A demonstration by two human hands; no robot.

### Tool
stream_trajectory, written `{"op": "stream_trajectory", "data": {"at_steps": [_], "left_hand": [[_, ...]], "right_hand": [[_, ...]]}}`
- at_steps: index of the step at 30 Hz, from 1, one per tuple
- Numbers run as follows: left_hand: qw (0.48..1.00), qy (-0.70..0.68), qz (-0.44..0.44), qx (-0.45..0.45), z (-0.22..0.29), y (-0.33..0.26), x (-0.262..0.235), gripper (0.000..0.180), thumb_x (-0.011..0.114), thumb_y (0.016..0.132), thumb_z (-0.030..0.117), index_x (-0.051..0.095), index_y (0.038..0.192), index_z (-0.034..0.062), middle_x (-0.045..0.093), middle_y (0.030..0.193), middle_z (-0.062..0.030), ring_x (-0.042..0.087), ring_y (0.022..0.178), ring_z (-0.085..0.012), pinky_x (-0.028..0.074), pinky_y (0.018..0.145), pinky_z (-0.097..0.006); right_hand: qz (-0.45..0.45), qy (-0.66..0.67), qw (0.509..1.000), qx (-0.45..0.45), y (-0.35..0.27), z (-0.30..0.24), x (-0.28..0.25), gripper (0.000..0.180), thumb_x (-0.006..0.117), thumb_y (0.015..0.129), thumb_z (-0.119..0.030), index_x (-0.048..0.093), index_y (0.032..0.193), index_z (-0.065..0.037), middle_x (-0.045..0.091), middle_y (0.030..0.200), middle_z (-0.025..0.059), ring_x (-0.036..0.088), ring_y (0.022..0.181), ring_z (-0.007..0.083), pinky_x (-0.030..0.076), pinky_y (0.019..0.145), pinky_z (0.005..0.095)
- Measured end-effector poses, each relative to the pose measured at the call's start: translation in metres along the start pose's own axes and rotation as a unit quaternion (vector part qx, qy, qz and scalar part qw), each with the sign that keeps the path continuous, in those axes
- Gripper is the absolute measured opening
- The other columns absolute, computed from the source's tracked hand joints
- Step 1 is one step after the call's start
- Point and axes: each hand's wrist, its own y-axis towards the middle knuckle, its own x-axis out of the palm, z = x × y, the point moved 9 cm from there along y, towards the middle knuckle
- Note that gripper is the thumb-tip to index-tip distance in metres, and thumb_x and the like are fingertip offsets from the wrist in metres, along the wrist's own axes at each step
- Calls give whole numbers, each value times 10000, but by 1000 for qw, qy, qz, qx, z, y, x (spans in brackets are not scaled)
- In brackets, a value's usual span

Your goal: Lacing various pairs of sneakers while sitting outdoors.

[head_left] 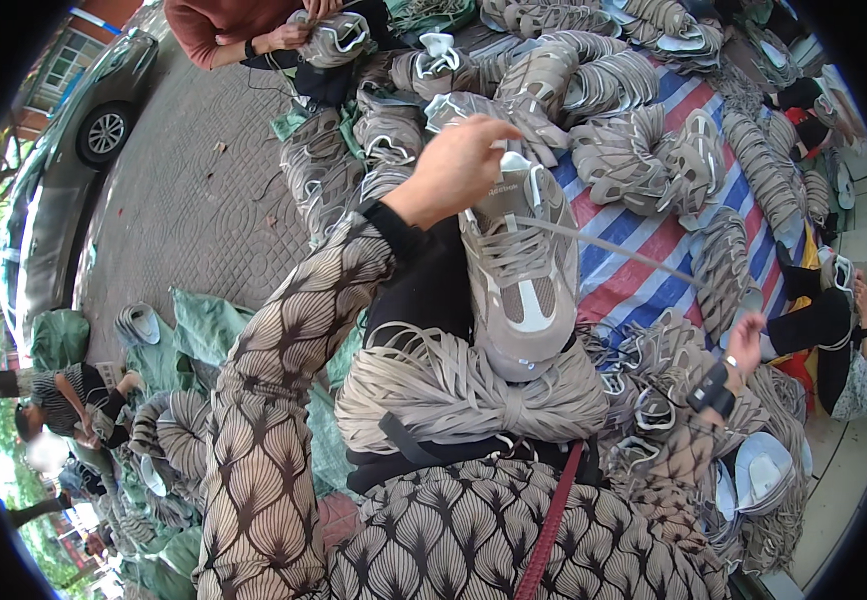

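A grey-beige shoe upper (pixel 529 270) lies over my lap, toe toward me, with its lace threaded in a zigzag up the front. My left hand (pixel 464 165) is closed at the far, collar end of it, by the tongue; the fingertips are partly hidden. From the upper a flat grey shoelace (pixel 634 258) stretches out to the right, pulled taut. My right hand (pixel 744 345), fingers pinched and slightly blurred, is out at the right by that lace's end. Across my thighs, under the toe, rests a thick tied bundle of beige laces (pixel 474 400).
Nested rows of similar uppers (pixel 614 80) lie ahead and right on a striped red, white and blue sheet (pixel 644 225). Another person (pixel 224 30) handles an upper at the top left; others sit right and far left. Green sacks (pixel 204 325) and a parked car (pixel 84 150) are left.
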Motion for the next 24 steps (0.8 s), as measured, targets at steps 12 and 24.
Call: {"op": "stream_trajectory", "data": {"at_steps": [12,24], "left_hand": [[934,275,-76,215,33,9,40,196,559,754,71,675,905,115,639,842,-52,602,915,-222,417,931,-356],[899,58,-433,16,37,-38,-20,172,460,861,196,532,756,81,501,817,-21,492,1102,-197,47,1097,-542]], "right_hand": [[235,-526,817,-25,-70,51,-61,254,482,935,-80,485,1160,35,594,1110,153,601,869,220,506,789,334],[-260,-700,651,132,-103,387,85,162,526,920,-79,579,1063,-25,632,1018,71,588,830,98,486,731,231]]}}
